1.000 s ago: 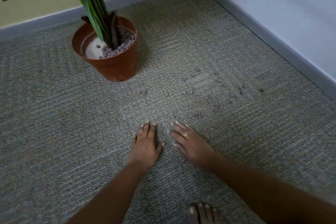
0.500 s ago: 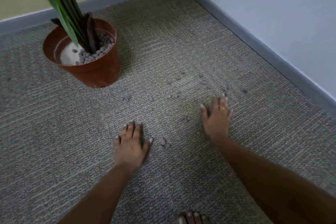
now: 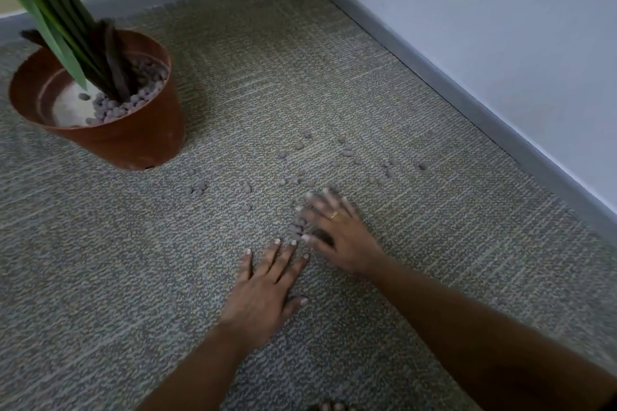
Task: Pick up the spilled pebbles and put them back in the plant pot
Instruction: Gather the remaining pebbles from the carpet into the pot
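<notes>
Grey-mauve pebbles (image 3: 298,227) lie scattered on the carpet (image 3: 133,260) right of the pot (image 3: 133,140), some heaped beside the right grip (image 3: 337,237). It is blurred, fingers spread, seemingly empty. The left grip (image 3: 263,287) lies flat, empty. Probably light, hard and prone to rolling: scoop handfuls.

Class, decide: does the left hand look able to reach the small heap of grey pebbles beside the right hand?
Probably yes: the left hand lies flat on the grey carpet, fingertips just short of the heap of grey pebbles, nothing between them.
</notes>
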A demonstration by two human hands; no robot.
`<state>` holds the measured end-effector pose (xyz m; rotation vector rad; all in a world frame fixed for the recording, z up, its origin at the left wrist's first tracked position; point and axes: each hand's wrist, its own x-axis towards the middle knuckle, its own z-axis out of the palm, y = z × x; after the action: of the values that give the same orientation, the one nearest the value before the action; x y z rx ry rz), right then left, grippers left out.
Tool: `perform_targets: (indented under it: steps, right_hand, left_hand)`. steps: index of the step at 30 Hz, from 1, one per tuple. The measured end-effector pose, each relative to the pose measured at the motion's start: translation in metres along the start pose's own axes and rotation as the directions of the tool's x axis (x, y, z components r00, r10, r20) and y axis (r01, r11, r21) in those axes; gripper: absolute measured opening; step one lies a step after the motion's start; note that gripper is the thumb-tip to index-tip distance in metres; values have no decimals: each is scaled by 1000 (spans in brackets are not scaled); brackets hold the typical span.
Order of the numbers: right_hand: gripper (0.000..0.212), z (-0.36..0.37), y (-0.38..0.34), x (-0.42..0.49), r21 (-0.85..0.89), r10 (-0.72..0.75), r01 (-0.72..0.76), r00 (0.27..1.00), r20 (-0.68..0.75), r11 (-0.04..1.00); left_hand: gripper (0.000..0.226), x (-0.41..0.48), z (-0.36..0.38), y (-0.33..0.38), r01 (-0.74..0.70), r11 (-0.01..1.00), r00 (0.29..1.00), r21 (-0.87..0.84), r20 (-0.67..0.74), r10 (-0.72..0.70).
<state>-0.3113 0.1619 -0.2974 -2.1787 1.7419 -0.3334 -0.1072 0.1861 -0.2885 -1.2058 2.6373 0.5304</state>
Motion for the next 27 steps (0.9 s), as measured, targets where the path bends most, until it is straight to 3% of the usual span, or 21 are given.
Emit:
perform_targets:
  steps: [2, 5, 7, 9, 13, 16, 19, 24, 27]
  right_hand:
    - [51, -18, 26, 2, 56, 203, -197, 970, -132, 979]
    - [52, -44, 64, 6, 136, 542, -527, 787, -293, 839]
    - [56, -57, 86, 8, 175, 702, -683, 661, -264, 709]
    - [64, -64, 105, 7, 209, 793, -765, 584, -172, 609]
    - [75, -69, 124, 8, 278, 844, -807, 535, -30, 521]
    - [72, -64, 112, 10, 333, 801, -737, 587, -117, 589]
    - [65, -48, 84, 11, 347, 665, -587, 726, -172, 731]
    - [61, -17, 32, 14, 210, 325, -303, 942, -78, 929]
    - [54, -4, 1, 20, 254, 110, -110, 994, 16, 961]
  left_hand:
    - [61, -1, -1, -3, -13, 1000, 1000, 20, 15, 12]
    - [52, -1, -14, -6, -74, 991, 997, 114, -5, 75]
    - [51, 1, -23, -8, -43, 985, 999, 169, -23, 48]
    - [49, 6, -19, -22, -8, 987, 995, 160, -101, 24]
    - [50, 9, -26, -44, 177, 983, 967, 42, -193, -166]
    - [51, 1, -33, -52, 236, 972, 957, -4, -172, -233]
    - [74, -8, -32, -59, 234, 972, 963, -12, -137, -234]
    - [82, -17, -25, -53, 237, 971, 954, -38, -181, -239]
    - [73, -20, -19, -41, 168, 986, 979, -8, -118, -168]
